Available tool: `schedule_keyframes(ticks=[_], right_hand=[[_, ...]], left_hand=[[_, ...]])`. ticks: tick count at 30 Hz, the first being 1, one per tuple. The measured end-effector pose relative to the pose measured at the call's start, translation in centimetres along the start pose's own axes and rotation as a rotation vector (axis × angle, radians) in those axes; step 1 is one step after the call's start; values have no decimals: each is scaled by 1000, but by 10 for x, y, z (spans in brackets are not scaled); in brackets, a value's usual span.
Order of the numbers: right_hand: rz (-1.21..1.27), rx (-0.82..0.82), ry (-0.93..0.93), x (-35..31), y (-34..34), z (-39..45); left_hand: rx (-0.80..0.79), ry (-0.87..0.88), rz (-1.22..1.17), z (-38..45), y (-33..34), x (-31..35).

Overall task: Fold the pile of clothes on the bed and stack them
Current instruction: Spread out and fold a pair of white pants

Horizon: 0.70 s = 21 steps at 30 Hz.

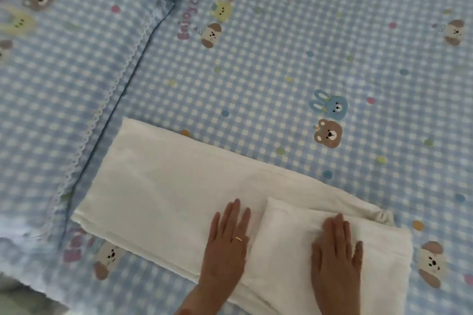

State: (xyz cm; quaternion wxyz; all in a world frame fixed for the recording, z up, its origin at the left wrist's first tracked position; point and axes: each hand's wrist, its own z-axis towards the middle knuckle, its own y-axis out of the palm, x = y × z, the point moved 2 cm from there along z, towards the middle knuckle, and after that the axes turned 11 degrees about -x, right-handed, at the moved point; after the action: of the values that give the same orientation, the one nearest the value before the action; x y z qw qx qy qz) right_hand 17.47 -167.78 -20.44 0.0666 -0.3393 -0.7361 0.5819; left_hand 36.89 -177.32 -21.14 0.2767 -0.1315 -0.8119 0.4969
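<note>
Both palms are down on the white garment [163,186], which lies as a long folded strip across the near part of the bed [281,71], running from beside the pillow [58,84] on the left toward the right edge of view. The right end is already turned over onto the strip, making a thicker pad, and the right hand [337,256] lies flat on that pad, fingers spread, gripping nothing. The left hand [227,240], with a thin gold ring [238,238] on one finger, presses flat on the single layer just beside the folded edge, also open and holding nothing. This looks like the smoothing stage between folds. To do it well, I'd say sweep the palms outward from the crease so trapped air and wrinkles leave through the open end, keep the long edges lined up, and flatten the small bunched bit [382,216] poking out at the far right corner before turning the pad over again, or the bundle may come out lopsided. No other clothes or stack are in view. As for writing, the checked sheet carries pink lettering [192,14] near the cartoon bears that seems to read "Enjoy Life", though blur makes the last word uncertain; a second pink word [73,245] peeks out under the garment's left end, mostly hidden.
</note>
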Motion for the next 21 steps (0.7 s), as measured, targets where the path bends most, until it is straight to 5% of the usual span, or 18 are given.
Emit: schedule_keyframes(ticks=[3,6,11,15,21], right_hand=[[115,-54,-302,-109,4,18],[158,-134,-538,-224,13,66],[-289,-451,-877,-372,61,147],[-665,-433,-1079,-430,89,179],[-749,-511,-1172,-455,82,190]], left_hand=[[226,-466,-173,-30,-54,-104],[170,-701,-180,-45,-85,-186],[-8,-821,-170,-39,-95,-262],[-49,-807,-151,-39,-90,-280],[14,-822,-514,-60,-105,-279]])
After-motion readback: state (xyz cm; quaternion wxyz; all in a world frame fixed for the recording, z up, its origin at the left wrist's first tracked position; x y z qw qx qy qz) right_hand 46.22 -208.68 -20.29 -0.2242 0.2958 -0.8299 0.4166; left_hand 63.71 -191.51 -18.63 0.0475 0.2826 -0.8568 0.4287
